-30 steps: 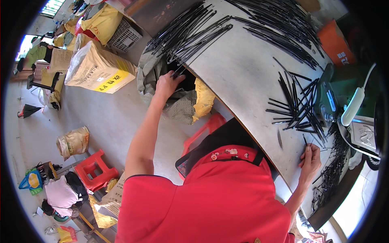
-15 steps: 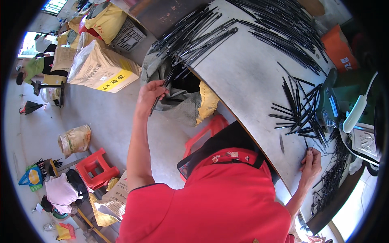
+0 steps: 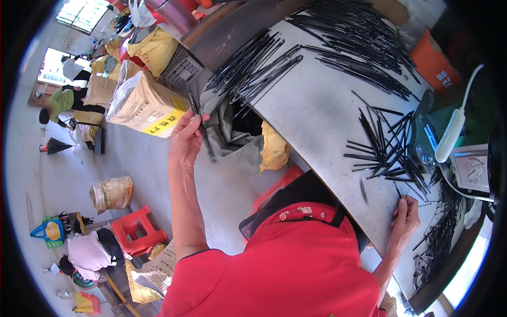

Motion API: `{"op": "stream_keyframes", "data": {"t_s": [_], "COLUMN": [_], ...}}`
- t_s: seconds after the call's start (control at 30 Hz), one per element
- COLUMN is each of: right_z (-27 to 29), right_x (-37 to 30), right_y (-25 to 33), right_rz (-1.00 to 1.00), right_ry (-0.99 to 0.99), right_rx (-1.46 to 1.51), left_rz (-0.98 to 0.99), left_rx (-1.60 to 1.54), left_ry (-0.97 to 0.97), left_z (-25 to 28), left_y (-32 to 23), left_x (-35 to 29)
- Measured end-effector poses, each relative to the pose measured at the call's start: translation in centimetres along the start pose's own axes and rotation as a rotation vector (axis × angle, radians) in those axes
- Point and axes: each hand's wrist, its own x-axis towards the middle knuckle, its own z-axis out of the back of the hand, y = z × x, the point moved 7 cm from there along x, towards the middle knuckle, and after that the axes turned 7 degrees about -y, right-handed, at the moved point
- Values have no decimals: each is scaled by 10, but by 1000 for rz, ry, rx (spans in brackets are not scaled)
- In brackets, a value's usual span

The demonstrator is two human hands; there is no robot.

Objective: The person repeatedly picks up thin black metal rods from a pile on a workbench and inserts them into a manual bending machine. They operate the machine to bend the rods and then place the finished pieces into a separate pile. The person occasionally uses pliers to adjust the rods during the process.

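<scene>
My left hand is closed around a few thin black sticks, held nearly upright over the floor. They are just left of an open grey sack at the table's edge. My right hand rests by the near right side of the table, its thumb and fingers pinching the end of one thin black stick. Just beyond it lies a loose, crisscrossed heap of short black sticks. Longer black sticks overhang the table's left corner, above the sack.
More long black sticks cover the table's far side. A green machine with a white lamp stands at right, near tangled black scraps. Red stools, a large paper sack and another person are at left.
My left hand has moved left, away from the grey sack's mouth, with the black sticks tipped more upright. My right hand keeps its pinch in nearly the same place. The view has shifted slightly.
</scene>
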Motion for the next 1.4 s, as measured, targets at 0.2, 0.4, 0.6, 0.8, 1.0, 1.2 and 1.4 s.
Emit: {"op": "stream_keyframes", "data": {"t_s": [0.2, 0.4, 0.6, 0.8, 1.0, 1.2, 1.4], "right_z": [3, 3, 4, -1, -1, -1, -1], "right_x": [-1, -1, -2, 0, 1, 0, 0], "right_y": [-2, 1, 3, 0, -1, -4, -5], "right_rz": [-3, 13, -28, 53, 38, 103, 92], "right_ry": [-9, -8, -18, 4, -15, -49, -71], "right_rx": [34, 47, 57, -2, -12, -49, -98], "left_rz": [-36, 137, -558, -171, -126, -536, -507], "left_rx": [-397, -438, 56, -135, -55, 1151, 1916], "left_ry": [-133, -32, -463, -436, -271, -162, 458], "left_z": [-113, -152, -79, -80, -76, -33, -46], "left_y": [3, 8, -9, 55, 41, 86, 195], "left_x": [26, 26, -8, 37, 59, 29, -17]}}
